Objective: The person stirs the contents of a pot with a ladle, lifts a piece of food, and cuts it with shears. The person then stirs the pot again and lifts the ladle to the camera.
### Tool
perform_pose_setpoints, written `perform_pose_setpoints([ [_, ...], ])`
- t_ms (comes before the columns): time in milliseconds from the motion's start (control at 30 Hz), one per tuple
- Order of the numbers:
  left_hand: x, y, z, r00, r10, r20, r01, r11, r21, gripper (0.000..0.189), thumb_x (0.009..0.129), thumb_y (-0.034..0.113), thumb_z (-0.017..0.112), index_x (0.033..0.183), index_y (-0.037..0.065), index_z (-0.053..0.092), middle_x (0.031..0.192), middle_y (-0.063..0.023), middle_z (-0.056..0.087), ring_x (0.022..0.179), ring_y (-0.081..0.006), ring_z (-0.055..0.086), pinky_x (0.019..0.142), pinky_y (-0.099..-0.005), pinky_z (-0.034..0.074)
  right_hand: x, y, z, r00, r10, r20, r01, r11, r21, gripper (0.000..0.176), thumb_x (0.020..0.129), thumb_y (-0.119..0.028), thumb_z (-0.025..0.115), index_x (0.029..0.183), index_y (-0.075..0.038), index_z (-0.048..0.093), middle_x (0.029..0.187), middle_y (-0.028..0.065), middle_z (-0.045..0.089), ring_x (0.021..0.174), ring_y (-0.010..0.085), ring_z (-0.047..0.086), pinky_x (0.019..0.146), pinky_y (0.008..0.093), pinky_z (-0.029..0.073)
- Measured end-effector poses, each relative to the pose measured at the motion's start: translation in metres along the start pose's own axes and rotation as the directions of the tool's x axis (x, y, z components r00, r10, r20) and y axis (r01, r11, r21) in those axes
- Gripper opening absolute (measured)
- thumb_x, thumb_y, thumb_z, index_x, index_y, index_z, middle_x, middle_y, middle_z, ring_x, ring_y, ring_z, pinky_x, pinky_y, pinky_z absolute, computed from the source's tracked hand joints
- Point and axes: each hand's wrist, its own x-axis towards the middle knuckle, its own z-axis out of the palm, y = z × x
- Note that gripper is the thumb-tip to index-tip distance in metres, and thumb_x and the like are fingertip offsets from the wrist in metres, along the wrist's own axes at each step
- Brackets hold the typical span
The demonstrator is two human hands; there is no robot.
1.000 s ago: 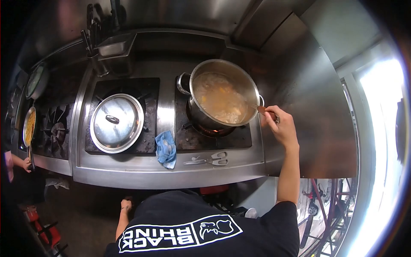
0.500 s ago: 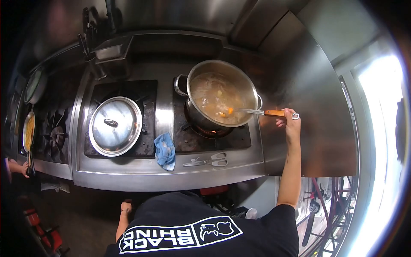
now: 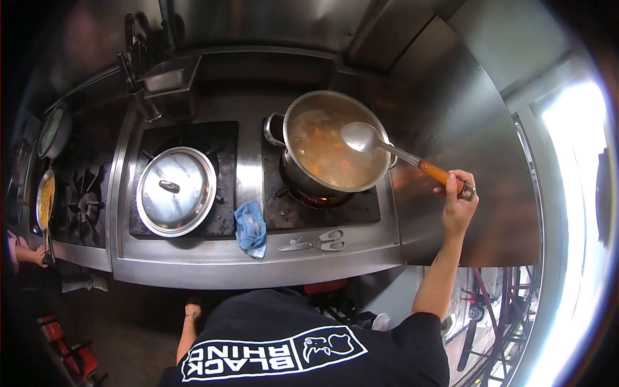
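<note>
Spoon [image 3: 405,156] with orange grip section is in the person's right hand [image 3: 459,193], fingers curled firmly round the far end of its handle, metal end piece poking out past the hand. Spoon bowl sits over the right side of the big steel pot [image 3: 302,174], shaft crossing above the rim near the right loop handle; can't tell if the bowl touches the broth [image 3: 325,155]. Broth is cloudy brown, orange pieces showing at the surface. Pot stands on the right burner [image 3: 277,214], orange glow visible under it. Left hand [image 3: 193,304] is low beside the person's torso, below the counter edge [image 3: 258,274], in shadow; can't tell how far its fingers are closed or if it has hold of anything. Left burner [image 3: 225,213] carries a round steel lid [image 3: 177,200] with a dark knob; can't tell what is under it. Blue cloth [image 3: 250,229] lies crumpled between the burners at the front, scissors [image 3: 330,240] just right of it, flat on the steel. Back left: metal container [image 3: 173,84] beside a utensil holder [image 3: 148,108]. Far left, another person's hand [image 3: 32,255] at the handle of a frying pan [image 3: 40,216] with yellow food in it, a second pan [image 3: 55,132] behind that. Person wears a black shirt [image 3: 271,309] with white lettering
</note>
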Motion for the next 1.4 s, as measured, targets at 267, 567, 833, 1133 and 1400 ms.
perform_pose_setpoints([
  [267,-0.021,0.034,-0.039,0.939,-0.302,0.164,0.342,0.778,-0.526,0.034,0.073,0.002,0.045,0.098,0.008,0.068,0.093,-0.0166,0.067,0.081,-0.0273,0.067,0.071,-0.0355,0.054,0.002,0.046,0.007,0.990,0.140,0.017,-0.141,0.983,0.115,0.018,0.092,-0.019,0.055,0.093,-0.002,0.054,0.068,0.0034,0.057,0.052,0.0102,0.057,0.048,0.0217,0.046],
  [567,-0.017,0.031,-0.038,0.903,-0.381,0.197,0.423,0.715,-0.557,0.033,0.074,0.001,0.046,0.097,0.008,0.068,0.091,-0.0141,0.068,0.079,-0.0249,0.067,0.069,-0.0344,0.054,0.003,0.053,0.006,0.971,0.239,-0.005,-0.235,0.959,0.155,0.021,0.092,-0.022,0.054,0.092,-0.002,0.053,0.067,0.0047,0.058,0.050,0.0108,0.056,0.046,0.0216,0.045],
  [833,0.003,-0.012,0.021,0.960,-0.251,0.125,0.280,0.819,-0.502,0.032,0.080,0.003,0.044,0.104,0.010,0.065,0.090,-0.0117,0.067,0.072,-0.0254,0.066,0.056,-0.0381,0.053,-0.005,0.055,0.012,0.987,0.158,0.020,-0.159,0.982,0.101,0.019,0.092,-0.021,0.054,0.092,-0.002,0.055,0.067,0.0030,0.057,0.051,0.0088,0.054,0.046,0.0205,0.042],
  [1133,0.000,0.018,-0.019,0.846,-0.407,0.345,0.533,0.628,-0.567,0.028,0.078,0.009,0.053,0.103,0.011,0.066,0.104,-0.0145,0.065,0.097,-0.0263,0.062,0.083,-0.0354,0.049,-0.008,0.041,-0.012,0.935,0.345,-0.076,-0.329,0.929,0.169,0.020,0.093,-0.023,0.049,0.091,-0.003,0.053,0.063,0.0056,0.058,0.046,0.0070,0.050,0.041,0.0172,0.034],
  [1400,0.014,-0.016,0.026,0.886,-0.318,0.338,0.459,0.703,-0.543,0.031,0.077,0.011,0.055,0.107,0.012,0.064,0.108,-0.0136,0.063,0.099,-0.0274,0.061,0.084,-0.0369,0.049,-0.023,0.013,-0.030,0.942,0.297,-0.157,-0.272,0.949,0.161,0.021,0.094,-0.024,0.047,0.090,-0.004,0.053,0.061,0.0059,0.057,0.045,0.0064,0.049,0.040,0.0166,0.033],
])
